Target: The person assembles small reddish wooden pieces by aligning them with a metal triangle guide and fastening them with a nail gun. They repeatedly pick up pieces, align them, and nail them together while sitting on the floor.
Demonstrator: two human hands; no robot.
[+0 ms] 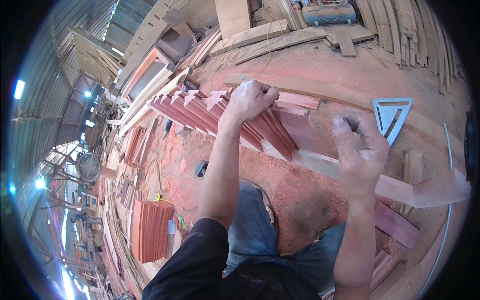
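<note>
My left hand is closed at the upper edge of a row of reddish moulded wooden strips. Its fingers curl down toward the strips, and what they grip is hidden. These strips stand side by side, their profiled ends showing, along a long pale board. Off to the right, my right hand is raised above that board. Its fingers are loosely bent, with the thumb apart from them and nothing visible between. A metal triangular square lies just beyond the right hand. A flat reddish piece sits beside the strips.
Stacked reddish boards stand at the lower left, with a yellow tape measure by them. A blue air compressor is at the back. Planks lean at the far right. Reddish sawdust covers the ground.
</note>
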